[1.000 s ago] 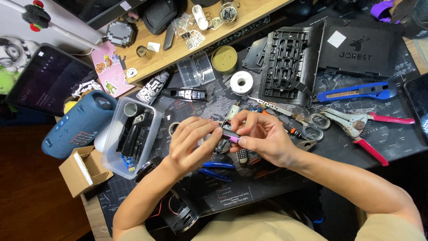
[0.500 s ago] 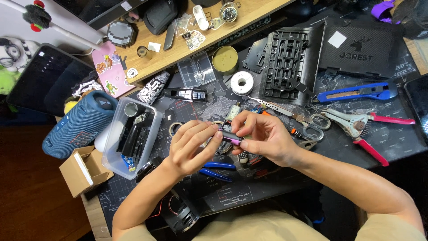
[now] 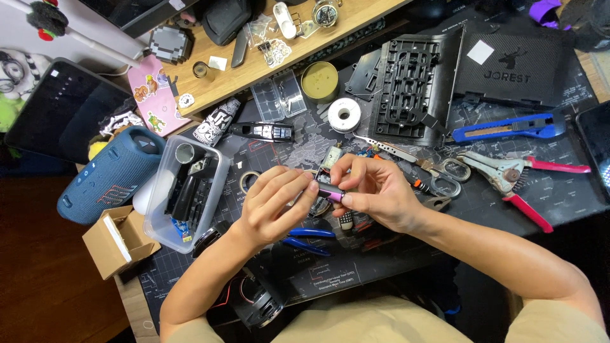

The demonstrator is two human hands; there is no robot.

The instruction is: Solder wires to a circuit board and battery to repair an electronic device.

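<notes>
- We see a small purple tube [image 3: 332, 194] lying sideways between both hands, above the bench [image 3: 508, 216];
- our left hand [image 3: 273, 206] and right hand [image 3: 375, 190] each pinch one end, equally near.

A blue speaker [image 3: 108, 174] lies at the left, a clear bin [image 3: 190, 190] just right of it. A blue knife [image 3: 508, 127] and red pliers [image 3: 521, 181] lie right. A solder spool [image 3: 344, 115] sits farther back.
</notes>
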